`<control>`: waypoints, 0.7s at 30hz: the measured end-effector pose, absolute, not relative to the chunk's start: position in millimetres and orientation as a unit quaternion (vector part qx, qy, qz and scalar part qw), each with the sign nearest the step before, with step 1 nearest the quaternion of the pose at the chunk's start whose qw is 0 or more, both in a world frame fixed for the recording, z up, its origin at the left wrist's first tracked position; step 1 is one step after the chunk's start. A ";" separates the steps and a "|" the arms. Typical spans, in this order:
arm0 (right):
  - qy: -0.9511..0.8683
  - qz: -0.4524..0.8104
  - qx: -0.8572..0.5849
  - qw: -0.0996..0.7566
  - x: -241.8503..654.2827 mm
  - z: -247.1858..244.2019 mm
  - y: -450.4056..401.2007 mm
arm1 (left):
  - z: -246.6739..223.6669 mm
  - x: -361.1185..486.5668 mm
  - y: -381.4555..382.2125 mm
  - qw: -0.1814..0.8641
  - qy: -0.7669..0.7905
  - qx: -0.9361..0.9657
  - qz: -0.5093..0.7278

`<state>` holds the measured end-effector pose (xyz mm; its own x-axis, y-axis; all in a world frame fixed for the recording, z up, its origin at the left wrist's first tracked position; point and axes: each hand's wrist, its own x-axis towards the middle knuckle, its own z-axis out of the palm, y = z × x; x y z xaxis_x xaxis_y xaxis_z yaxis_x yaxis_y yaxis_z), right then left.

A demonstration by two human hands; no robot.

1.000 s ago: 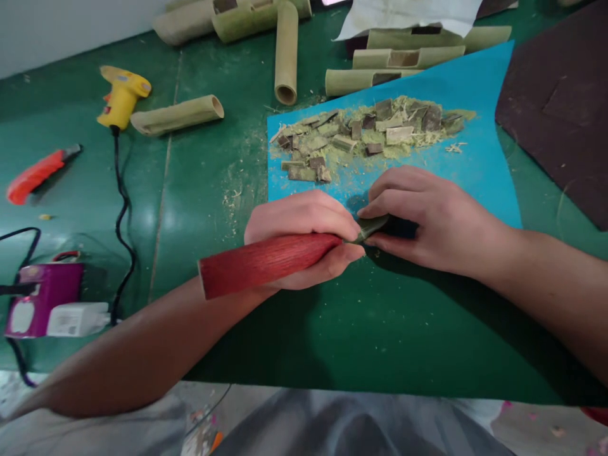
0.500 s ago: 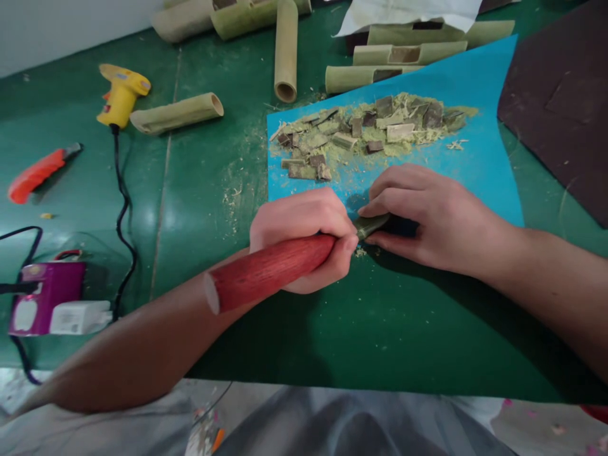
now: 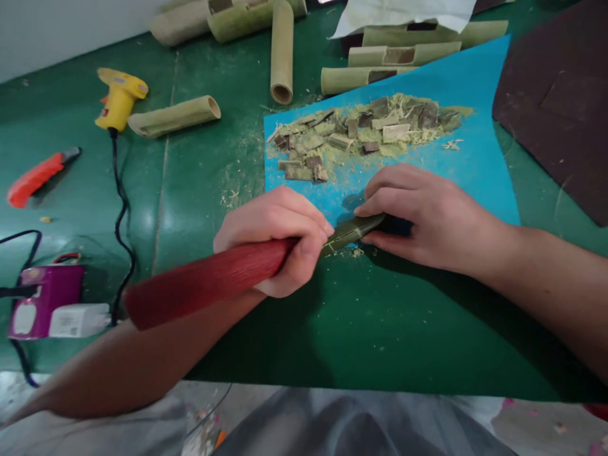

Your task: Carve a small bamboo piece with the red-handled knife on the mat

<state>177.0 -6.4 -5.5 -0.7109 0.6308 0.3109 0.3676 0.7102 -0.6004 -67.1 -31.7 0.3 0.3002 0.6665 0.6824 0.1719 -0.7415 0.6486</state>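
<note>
My left hand (image 3: 275,237) is closed round a tool's red wooden handle (image 3: 204,278), which slants down to the left. The tool's working end is hidden by my fingers, so its kind cannot be made out. My right hand (image 3: 422,212) pinches a dark green bamboo piece (image 3: 349,235) between thumb and fingers. This piece has a thin pale line along it, and its left end reaches my left fingertips. Both hands are low over the front edge of a blue sheet (image 3: 489,158), where a few pale shavings lie below the bamboo.
Bamboo chips and green dust (image 3: 370,130) are heaped on the sheet. Farther back are cut bamboo tubes (image 3: 281,50) and white paper (image 3: 403,16). On the left lie a yellow glue gun (image 3: 118,95), an orange cutter (image 3: 38,177) and a purple power block (image 3: 47,297). A brown board (image 3: 555,114) is at right.
My left hand has drawn left and slightly away from my right hand, taking the red handle along. More of the bamboo piece shows between the hands. My right hand has barely moved.
</note>
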 end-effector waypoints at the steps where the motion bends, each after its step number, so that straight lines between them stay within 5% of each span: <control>1: -0.888 0.259 -0.284 0.255 177.1 -5.6 -6.5 | 1.6 -67.4 -30.5 0.213 0.248 0.786 0.525; 21: -0.885 0.267 -0.294 0.244 175.8 -3.0 -6.2 | 13.9 -61.3 -28.4 0.213 0.271 0.842 0.415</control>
